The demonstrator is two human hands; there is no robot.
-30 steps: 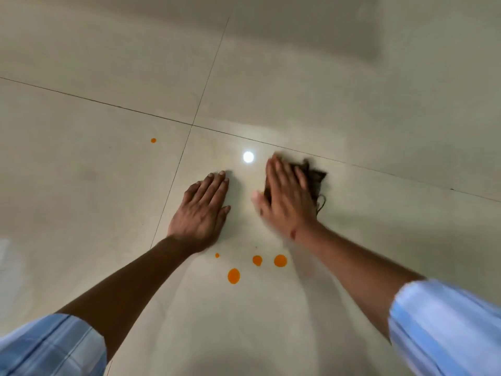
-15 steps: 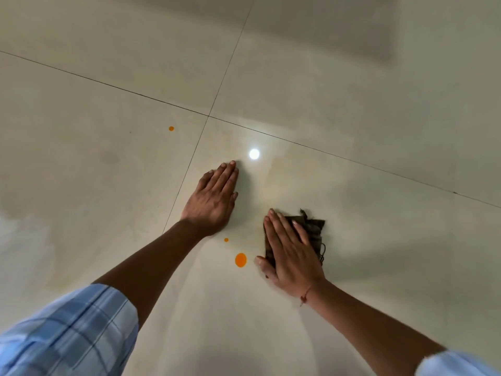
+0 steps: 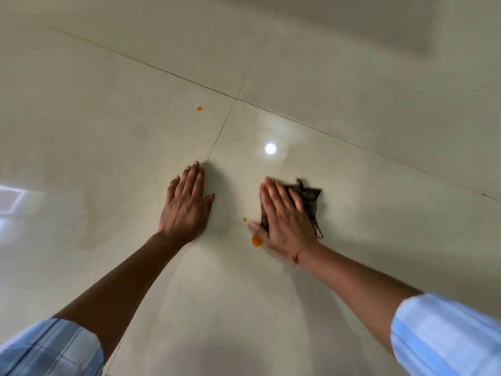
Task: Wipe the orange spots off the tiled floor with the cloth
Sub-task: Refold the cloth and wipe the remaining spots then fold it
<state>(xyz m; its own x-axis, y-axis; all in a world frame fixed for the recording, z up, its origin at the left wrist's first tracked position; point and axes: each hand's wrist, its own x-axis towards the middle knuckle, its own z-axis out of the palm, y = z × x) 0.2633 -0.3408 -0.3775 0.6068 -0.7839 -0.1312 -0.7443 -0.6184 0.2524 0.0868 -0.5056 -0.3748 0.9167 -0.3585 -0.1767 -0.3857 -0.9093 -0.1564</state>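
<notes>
I find nothing to read here: no word, number or brand on my cloth (image 3: pixel 309 197), my sleeves (image 3: pixel 444 335) or the tiled floor (image 3: pixel 352 77) (plain all over).

**Floor Layout: Hands, Cloth, Spots**

Both hands lie flat on the floor (image 3: pixel 379 104), side by side and apart. The left hand (image 3: pixel 187 207) lies over the lengthwise tile joint (image 3: pixel 217 142). The right hand (image 3: pixel 284 218) lies on the cloth (image 3: pixel 309 199), which protrudes beyond its fingers and to its right. The small spot (image 3: pixel 244 219) lies between the hands. The large spot (image 3: pixel 256 241) lies just beside the right thumb. The far spot (image 3: pixel 199 108) lies beyond the left hand, left of the joint.
</notes>
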